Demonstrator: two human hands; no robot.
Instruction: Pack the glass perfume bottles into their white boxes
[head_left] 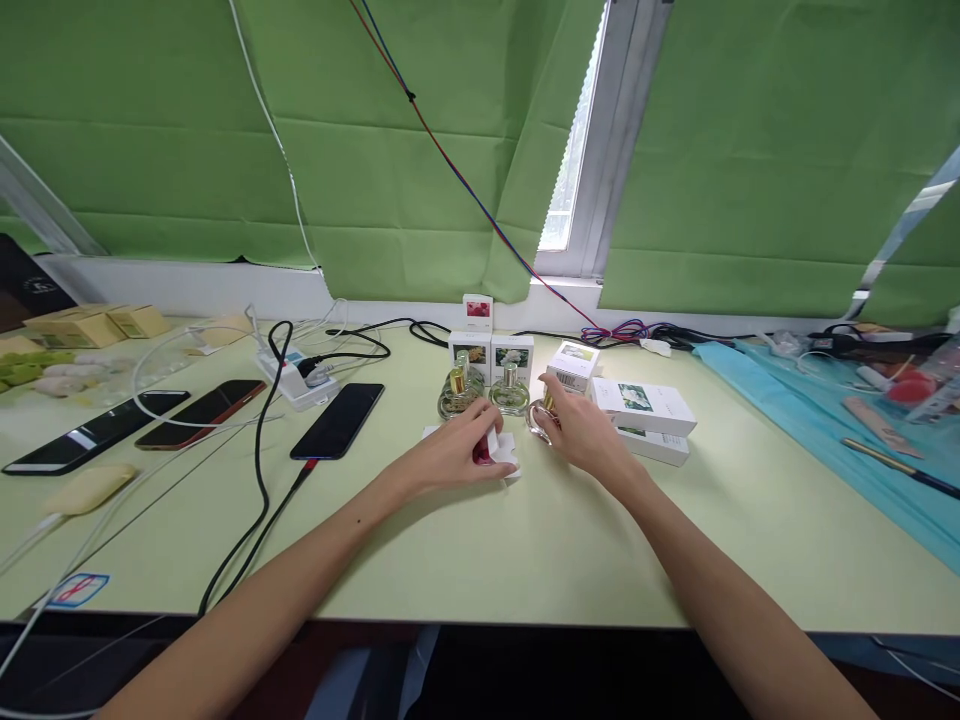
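Note:
My left hand (454, 448) is wrapped round a small white box (504, 455) with a red picture and an open flap, low over the table. To its right, my right hand (576, 420) has its fingers closed on a glass bottle (538, 422) with a gold neck. Between and behind the hands stands a clear glass bottle (510, 392). More bottles with gold tops (457, 385) stand just behind my left hand. White boxes with flower pictures (512, 356) are upright behind them, and a tilted white box (574, 364) is behind my right hand.
White boxes (645, 403) are stacked right of my right hand. A black phone (337, 420), cables and a power strip (298, 385) lie left. Further left are two more phones (202, 412). Blue plastic sheeting (817, 425) covers the right side.

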